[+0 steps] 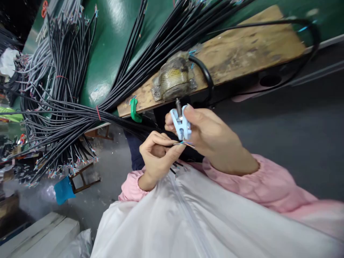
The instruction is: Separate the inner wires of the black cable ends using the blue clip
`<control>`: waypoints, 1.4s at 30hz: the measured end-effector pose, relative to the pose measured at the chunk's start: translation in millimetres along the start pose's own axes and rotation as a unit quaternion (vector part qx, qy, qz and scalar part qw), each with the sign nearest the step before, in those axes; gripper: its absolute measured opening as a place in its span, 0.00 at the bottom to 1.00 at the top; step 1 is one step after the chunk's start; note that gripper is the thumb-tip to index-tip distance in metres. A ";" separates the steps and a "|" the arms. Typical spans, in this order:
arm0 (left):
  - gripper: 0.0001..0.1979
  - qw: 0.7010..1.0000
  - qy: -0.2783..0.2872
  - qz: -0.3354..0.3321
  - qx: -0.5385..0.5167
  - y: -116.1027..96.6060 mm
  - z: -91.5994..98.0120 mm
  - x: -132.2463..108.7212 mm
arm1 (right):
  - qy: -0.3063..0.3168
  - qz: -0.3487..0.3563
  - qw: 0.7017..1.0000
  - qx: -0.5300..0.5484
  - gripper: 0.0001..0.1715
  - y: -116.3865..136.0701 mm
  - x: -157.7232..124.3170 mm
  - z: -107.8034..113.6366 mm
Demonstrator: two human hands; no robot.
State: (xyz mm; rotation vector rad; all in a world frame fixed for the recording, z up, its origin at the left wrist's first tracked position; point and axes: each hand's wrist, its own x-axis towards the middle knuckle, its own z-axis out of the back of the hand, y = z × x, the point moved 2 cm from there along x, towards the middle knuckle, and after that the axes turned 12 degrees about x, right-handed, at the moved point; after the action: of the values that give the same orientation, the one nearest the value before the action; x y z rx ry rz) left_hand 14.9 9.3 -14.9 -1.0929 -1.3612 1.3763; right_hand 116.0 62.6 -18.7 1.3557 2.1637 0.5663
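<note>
My left hand (157, 156) pinches thin coloured wires (188, 144) at a cable end between thumb and fingers. Around a light blue plastic clip (182, 125), shaped like a clothes peg, my right hand (215, 134) is closed, thumb on its upper right side. The clip sits on the metal shaft (178, 105) of a small tape-wrapped motor (174, 77). Its lower tip meets the wires at my left fingertips. Black cables (126, 123) run from the left to behind my left hand, and a few cut ends show below it. My right fingers are partly hidden behind the clip.
The motor is mounted on a wooden board (242, 50) at the edge of the green table (107, 39). Beside it is a green hook-shaped piece (135, 110). Bundles of black cables (67, 61) lie at left. A blue stool seat (63, 190) stands below.
</note>
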 end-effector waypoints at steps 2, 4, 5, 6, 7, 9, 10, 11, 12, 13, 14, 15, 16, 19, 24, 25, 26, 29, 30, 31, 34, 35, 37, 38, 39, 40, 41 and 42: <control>0.19 1.000 -0.001 -0.028 -0.002 -1.0 -1.9 0.4 | 0.006 -0.024 1.000 0.016 0.32 -0.1 -0.5 -0.2; 0.18 0.999 -0.010 -0.049 0.001 -2.4 -2.8 0.5 | 0.012 -0.044 0.999 0.029 0.33 -1.8 0.0 -0.5; 0.18 0.999 -0.014 -0.052 0.005 -3.1 -3.0 0.5 | 0.010 -0.051 0.998 0.038 0.34 -3.0 0.6 -0.4; 0.19 0.998 -0.017 -0.052 0.009 -3.8 -3.0 0.4 | 0.004 -0.054 0.997 0.049 0.35 -4.3 1.2 0.2; 0.19 0.998 -0.017 -0.051 0.012 -4.4 -2.9 0.3 | -0.003 -0.056 0.997 0.059 0.35 -5.7 1.9 1.2; 0.20 0.999 -0.013 -0.049 0.009 -5.4 -2.5 -0.3 | -0.015 -0.061 0.995 0.072 0.37 -8.3 3.2 5.3; 0.20 0.999 -0.010 -0.047 0.006 -5.6 -2.2 -0.7 | -0.019 -0.062 0.995 0.072 0.37 -9.5 3.6 8.5; 0.20 0.999 -0.008 -0.046 0.005 -5.4 -1.7 -1.1 | -0.022 -0.059 0.996 0.066 0.37 -10.7 3.8 12.4; 0.20 0.999 -0.005 -0.044 0.005 -4.7 -1.1 -1.6 | -0.024 -0.051 0.997 0.054 0.37 -11.9 3.7 17.1; 0.21 0.999 -0.003 -0.042 0.008 -3.5 -0.1 -2.2 | -0.028 -0.036 0.998 0.036 0.37 -13.2 3.0 22.1; 0.21 0.999 0.000 -0.041 0.011 -1.7 1.2 -2.8 | -0.033 -0.017 0.999 0.008 0.37 -14.5 1.9 27.2; 0.20 0.999 0.006 -0.042 0.014 0.6 2.6 -3.4 | -0.036 0.004 0.999 -0.026 0.37 -16.1 0.2 31.9; 0.20 0.999 0.017 -0.045 0.019 3.3 4.3 -4.1 | -0.038 0.021 0.997 -0.060 0.37 -18.1 -1.7 36.0; 0.16 0.992 0.089 -0.071 0.052 11.0 10.1 -6.3 | -0.033 0.051 0.988 -0.141 0.32 -26.0 -6.8 43.1; 0.14 0.955 0.126 -0.192 0.186 -1.3 29.8 -2.9 | 0.019 0.075 0.970 -0.232 0.28 -46.1 -2.8 45.7; 0.13 0.948 0.100 -0.213 0.217 -9.3 35.8 0.6 | 0.036 0.073 0.964 -0.253 0.29 -51.5 -0.8 45.6; 0.11 0.938 0.068 -0.230 0.249 -18.7 42.0 5.4 | 0.051 0.067 0.958 -0.275 0.31 -57.3 0.9 45.3; 0.07 0.887 -0.024 -0.288 0.359 -49.8 56.0 28.6 | 0.092 0.043 0.941 -0.324 0.40 -75.1 2.8 40.9; 0.05 0.860 -0.055 -0.308 0.404 -59.0 58.0 39.4 | 0.103 0.035 0.934 -0.339 0.44 -80.9 2.1 38.3; 0.04 0.828 -0.072 -0.325 0.451 -66.5 57.6 51.6 | 0.114 0.027 0.928 -0.354 0.47 -86.6 1.0 35.1; 0.12 0.739 -0.049 -0.302 0.600 -76.7 44.6 93.0 | 0.136 0.006 0.911 -0.389 0.45 -101.4 -3.0 25.6; 0.15 0.715 -0.016 -0.273 0.643 -76.7 37.5 106.3 | 0.142 0.003 0.907 -0.397 0.42 -105.0 -4.1 23.0; 0.14 0.681 0.031 -0.225 0.696 -75.5 22.9 127.7 | 0.149 -0.002 0.899 -0.411 0.37 -109.7 -5.7 19.1; 0.13 0.668 0.045 -0.211 0.712 -75.1 16.3 135.4 | 0.153 -0.004 0.896 -0.417 0.35 -110.6 -6.4 17.8; 0.12 0.657 0.054 -0.203 0.724 -74.7 10.8 141.1 | 0.156 -0.007 0.893 -0.423 0.35 -110.9 -7.1 16.6; 0.12 0.649 0.059 -0.198 0.732 -74.4 6.7 145.1 | 0.158 -0.010 0.890 -0.428 0.34 -110.5 -7.9 15.4; 0.11 0.644 0.059 -0.197 0.736 -74.1 4.1 147.9 | 0.160 -0.014 0.887 -0.434 0.34 -109.7 -9.0 14.2; 0.11 0.643 0.054 -0.199 0.737 -73.8 3.1 149.9 | 0.161 -0.019 0.884 -0.439 0.34 -108.7 -10.3 12.8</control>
State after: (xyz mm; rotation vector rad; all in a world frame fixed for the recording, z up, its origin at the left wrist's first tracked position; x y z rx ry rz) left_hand -20.2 155.2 58.6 0.2679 -0.0168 1.4185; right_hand 52.6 9.5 -91.2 0.7336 1.7453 1.6023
